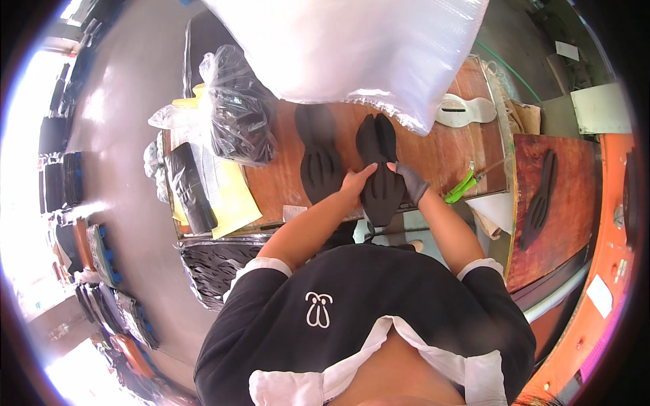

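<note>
Hands meet on one black foam pad (380,177) lying flat at the near edge of a wooden bench (433,159), straight ahead of the person. The bare left hand (355,183) lies on the pad's left side, fingers stretched out flat and pressing, not curled around it. The right hand (408,181) wears a dark grey glove; its fingers lie flat on the pad's right side, and whether they grip the edge cannot be told.

Two such pads rest on this bench: the one under the hands and a second pad (319,159) just beside it on the left, not touching it. A third black piece (539,196), narrower, lies on a separate reddish board (575,183) well apart to the right.

One clear bag (238,111) of dark parts stands at the bench's left end, on yellow sheets (233,196). One big white bag (365,47) overhangs the far edge, close above both pads. One white cut-out (464,109) lies at the far right corner, and one green tool (462,185) near the right edge, just beside the gloved hand.

Bare wood shows between the pads and the right edge; the left end is crowded.
</note>
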`<act>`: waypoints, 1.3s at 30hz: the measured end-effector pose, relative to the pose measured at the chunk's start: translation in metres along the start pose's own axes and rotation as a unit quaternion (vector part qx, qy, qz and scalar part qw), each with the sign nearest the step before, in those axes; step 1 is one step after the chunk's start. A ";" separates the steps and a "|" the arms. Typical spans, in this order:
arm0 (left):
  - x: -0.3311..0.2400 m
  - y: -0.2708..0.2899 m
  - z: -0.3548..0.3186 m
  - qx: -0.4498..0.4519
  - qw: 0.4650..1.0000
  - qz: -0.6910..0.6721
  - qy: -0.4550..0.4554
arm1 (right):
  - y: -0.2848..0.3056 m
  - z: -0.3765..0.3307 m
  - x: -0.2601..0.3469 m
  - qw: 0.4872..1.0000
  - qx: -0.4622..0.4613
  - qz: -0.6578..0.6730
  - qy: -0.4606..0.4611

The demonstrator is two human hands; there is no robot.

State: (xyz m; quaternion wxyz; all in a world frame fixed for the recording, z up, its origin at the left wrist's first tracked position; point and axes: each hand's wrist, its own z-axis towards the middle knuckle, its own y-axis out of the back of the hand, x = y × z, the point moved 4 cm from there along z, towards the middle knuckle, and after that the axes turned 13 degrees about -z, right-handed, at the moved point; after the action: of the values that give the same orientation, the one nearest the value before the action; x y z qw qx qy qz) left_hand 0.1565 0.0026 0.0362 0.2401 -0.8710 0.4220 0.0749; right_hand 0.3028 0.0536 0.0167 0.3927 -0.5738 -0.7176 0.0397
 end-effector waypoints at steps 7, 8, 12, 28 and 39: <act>-0.011 0.002 0.011 0.074 0.992 0.083 -0.052 | -0.011 -0.015 0.001 0.999 -0.034 -0.008 0.025; -0.016 0.000 0.006 0.076 0.988 0.114 -0.077 | -0.012 -0.017 0.003 0.998 -0.061 -0.032 0.007; -0.052 -0.013 -0.032 0.099 0.963 0.158 -0.194 | -0.037 -0.032 0.036 0.989 -0.084 -0.097 0.071; -0.112 0.109 -0.036 -0.039 0.888 0.269 -0.370 | -0.136 0.072 0.025 0.945 -0.131 -0.279 0.110; -0.092 0.121 -0.034 -0.052 0.924 0.245 -0.290 | -0.132 0.042 0.038 0.783 -0.231 -0.543 0.196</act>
State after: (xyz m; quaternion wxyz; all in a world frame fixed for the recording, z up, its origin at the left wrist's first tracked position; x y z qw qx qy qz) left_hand 0.0020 -0.0132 0.0532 0.2809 -0.6917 0.5296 0.4027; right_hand 0.1718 0.0581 0.0746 0.3373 -0.1577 -0.8055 -0.4610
